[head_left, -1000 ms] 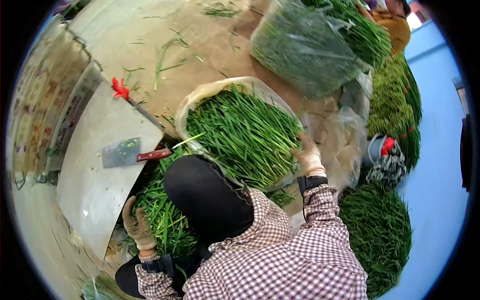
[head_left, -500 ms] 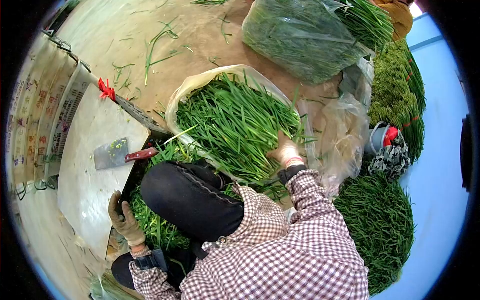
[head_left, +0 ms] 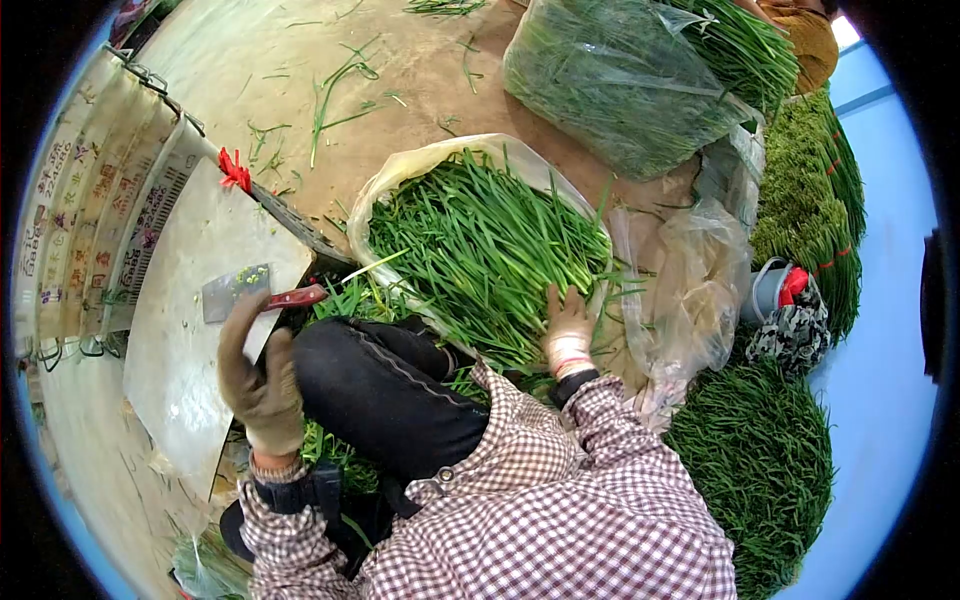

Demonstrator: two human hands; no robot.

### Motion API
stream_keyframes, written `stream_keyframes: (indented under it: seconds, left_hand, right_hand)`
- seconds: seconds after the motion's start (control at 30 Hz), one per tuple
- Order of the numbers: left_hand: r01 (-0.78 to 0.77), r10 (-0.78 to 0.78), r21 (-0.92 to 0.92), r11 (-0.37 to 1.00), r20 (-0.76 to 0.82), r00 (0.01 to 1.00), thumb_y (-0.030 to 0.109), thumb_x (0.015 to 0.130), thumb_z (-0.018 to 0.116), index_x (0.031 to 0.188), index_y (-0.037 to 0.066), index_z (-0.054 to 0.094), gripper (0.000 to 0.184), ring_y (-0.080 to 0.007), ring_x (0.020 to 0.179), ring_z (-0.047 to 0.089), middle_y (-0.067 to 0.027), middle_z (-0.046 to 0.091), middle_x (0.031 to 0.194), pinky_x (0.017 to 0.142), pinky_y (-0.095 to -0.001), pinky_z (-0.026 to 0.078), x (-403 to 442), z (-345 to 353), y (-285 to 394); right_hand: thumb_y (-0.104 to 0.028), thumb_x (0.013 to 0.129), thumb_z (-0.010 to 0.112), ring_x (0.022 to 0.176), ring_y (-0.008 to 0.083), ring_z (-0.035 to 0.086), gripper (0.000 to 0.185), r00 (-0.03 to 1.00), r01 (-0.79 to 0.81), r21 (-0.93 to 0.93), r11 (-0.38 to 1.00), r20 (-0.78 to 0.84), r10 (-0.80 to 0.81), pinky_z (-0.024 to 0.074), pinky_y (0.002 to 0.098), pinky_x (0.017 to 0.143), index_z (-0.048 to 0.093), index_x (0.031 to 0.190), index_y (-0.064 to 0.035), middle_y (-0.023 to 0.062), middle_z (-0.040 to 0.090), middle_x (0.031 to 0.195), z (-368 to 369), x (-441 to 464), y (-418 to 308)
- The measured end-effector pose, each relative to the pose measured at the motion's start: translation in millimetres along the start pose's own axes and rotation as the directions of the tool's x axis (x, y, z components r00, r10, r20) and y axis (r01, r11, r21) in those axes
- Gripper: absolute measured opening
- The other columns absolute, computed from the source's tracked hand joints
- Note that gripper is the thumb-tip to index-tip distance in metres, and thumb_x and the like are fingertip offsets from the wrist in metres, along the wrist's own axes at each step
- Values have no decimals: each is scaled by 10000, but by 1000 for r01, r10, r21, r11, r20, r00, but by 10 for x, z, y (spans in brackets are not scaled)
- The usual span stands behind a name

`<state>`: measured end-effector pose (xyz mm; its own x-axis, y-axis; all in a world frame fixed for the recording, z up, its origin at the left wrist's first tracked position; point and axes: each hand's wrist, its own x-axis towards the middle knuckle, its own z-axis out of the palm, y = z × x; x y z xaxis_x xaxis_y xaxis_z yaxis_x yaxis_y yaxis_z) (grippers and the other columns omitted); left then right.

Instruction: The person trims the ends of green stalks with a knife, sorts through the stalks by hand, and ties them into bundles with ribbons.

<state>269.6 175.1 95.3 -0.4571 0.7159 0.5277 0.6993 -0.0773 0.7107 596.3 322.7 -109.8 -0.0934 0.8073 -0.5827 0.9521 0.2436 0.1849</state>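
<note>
My left hand (head_left: 262,385), in a tan glove, is raised above the edge of a pale board (head_left: 170,390). Its fingers are curved and apart, with nothing between them. Just beyond its fingertips a cleaver (head_left: 236,290) lies on the board, its red-brown handle (head_left: 298,297) toward my knee. My right hand (head_left: 568,330) rests with fingers spread on the near right side of a heap of garlic chives (head_left: 480,240). These leaves fill an open plastic bag (head_left: 385,170), its pale rim folded back around them.
A filled clear bag of greens (head_left: 610,90) lies at the back, near another person's brown clothing (head_left: 808,50). Crumpled plastic (head_left: 690,290), a grey bucket (head_left: 766,290) and stacked greens (head_left: 755,470) stand right. A printed plastic-covered panel (head_left: 90,200) rises left.
My left hand has risen from beside my knee toward the cleaver. My right hand has shifted slightly down and left over the chives. The whole view has shifted a little.
</note>
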Motion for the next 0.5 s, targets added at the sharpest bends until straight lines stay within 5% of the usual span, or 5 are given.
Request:
stream_keyframes:
  seconds: [0.13,0.2,0.3,0.37,0.5]
  left_hand:
    - [-115,148,-129,985,277,950,1,915,611,1213,-4,572,300,-210,1040,627,-101,626,1173,929,-323,494,425,607,292]
    - [-263,326,-251,932,258,909,6,898,634,1169,7,603,273,-171,989,630,-73,647,1109,875,-293,513,590,1091,302]
    - [227,-24,-453,862,410,912,43,833,700,1116,32,634,291,-202,929,650,-85,677,1024,834,-316,514,420,1786,302]
    - [649,-339,-413,639,607,719,122,862,691,1132,30,628,292,-168,911,635,-69,670,1020,818,-301,515,52,2236,89]
    - [953,-613,25,303,770,174,218,890,646,1207,33,594,371,-167,887,633,-70,671,1041,805,-318,524,-676,2612,-190]
  right_hand:
    - [-103,743,730,1221,303,535,920,999,35,387,921,14,-43,471,361,989,237,1520,-117,176,314,1522,-117,385,449]
    - [-170,785,715,1193,313,559,979,998,56,215,975,10,-60,487,377,974,101,1547,-144,175,267,1549,14,558,502]
    - [-223,790,738,1305,334,456,1053,999,2,21,1000,44,-3,489,388,965,15,1555,-212,188,175,1580,-3,297,153]
    - [-214,786,727,1330,345,416,1079,1000,-6,-24,1000,-5,6,477,391,972,-29,1555,-246,175,119,1598,190,209,68]
    - [-220,762,738,1171,326,558,1009,1000,15,78,997,-4,-14,502,392,923,95,1540,-227,177,267,1530,182,358,212]
